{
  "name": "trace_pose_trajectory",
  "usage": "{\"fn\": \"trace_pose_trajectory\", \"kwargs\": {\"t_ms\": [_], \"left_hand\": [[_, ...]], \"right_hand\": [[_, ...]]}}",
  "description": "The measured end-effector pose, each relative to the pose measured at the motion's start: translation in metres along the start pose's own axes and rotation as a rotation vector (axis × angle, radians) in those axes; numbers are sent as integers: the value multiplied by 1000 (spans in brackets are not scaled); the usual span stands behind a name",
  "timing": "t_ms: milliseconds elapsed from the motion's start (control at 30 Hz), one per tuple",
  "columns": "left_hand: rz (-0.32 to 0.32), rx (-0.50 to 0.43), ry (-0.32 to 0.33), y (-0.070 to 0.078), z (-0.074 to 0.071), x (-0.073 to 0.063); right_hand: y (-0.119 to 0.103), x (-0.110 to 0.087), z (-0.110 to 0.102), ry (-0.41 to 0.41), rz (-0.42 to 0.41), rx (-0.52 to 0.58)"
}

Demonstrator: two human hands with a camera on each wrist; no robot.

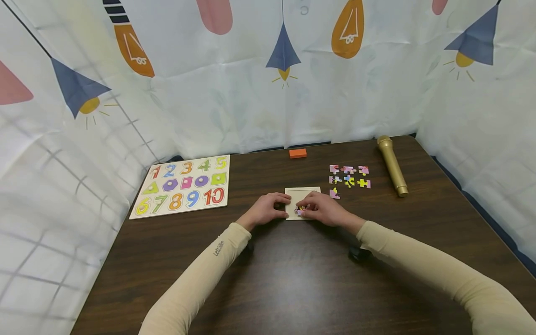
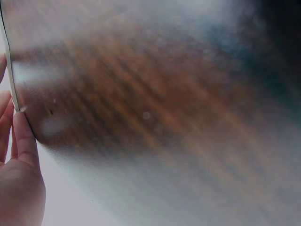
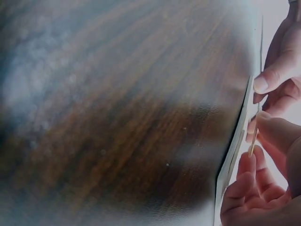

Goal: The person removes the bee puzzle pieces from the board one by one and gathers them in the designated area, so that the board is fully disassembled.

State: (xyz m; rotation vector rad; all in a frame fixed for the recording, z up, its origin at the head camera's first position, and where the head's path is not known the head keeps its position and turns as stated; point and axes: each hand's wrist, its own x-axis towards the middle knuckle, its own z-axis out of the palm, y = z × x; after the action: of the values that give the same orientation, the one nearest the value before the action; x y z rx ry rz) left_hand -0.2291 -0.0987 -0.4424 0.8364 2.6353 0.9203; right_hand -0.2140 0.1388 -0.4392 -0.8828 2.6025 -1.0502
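A small square wooden puzzle tray (image 1: pixel 302 189) with a raised rim lies flat in front of me. My left hand (image 1: pixel 270 208) holds the tray's left side, its thumb near the lower left corner and its fingers bent at the rim. Over the tray, my right hand (image 1: pixel 324 209) pinches a small pink and yellow jigsaw piece (image 1: pixel 299 211) between thumb and fingertips. Seen edge-on in the right wrist view, that piece (image 3: pixel 254 139) is a thin sliver close above the tray. Much of the tray's right side is hidden by the right hand.
Several loose jigsaw pieces (image 1: pixel 348 170) lie in rows right of the tray. Behind it is an orange block (image 1: pixel 298 153). A gold microphone (image 1: pixel 392 165) lies at the right, a number and shape board (image 1: pixel 180 187) at the left. A printed curtain (image 1: pixel 251 93) hangs behind the table.
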Motion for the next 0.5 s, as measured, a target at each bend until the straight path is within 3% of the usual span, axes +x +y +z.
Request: {"fn": "trace_pose_trajectory", "kwargs": {"t_ms": [300,500], "left_hand": [[-21,-5,1,1,1,0],[-15,-3,4,1,1,0]], "right_hand": [[5,-3,-5,40,-3,1],[16,-11,-14,75,78,-22]]}}
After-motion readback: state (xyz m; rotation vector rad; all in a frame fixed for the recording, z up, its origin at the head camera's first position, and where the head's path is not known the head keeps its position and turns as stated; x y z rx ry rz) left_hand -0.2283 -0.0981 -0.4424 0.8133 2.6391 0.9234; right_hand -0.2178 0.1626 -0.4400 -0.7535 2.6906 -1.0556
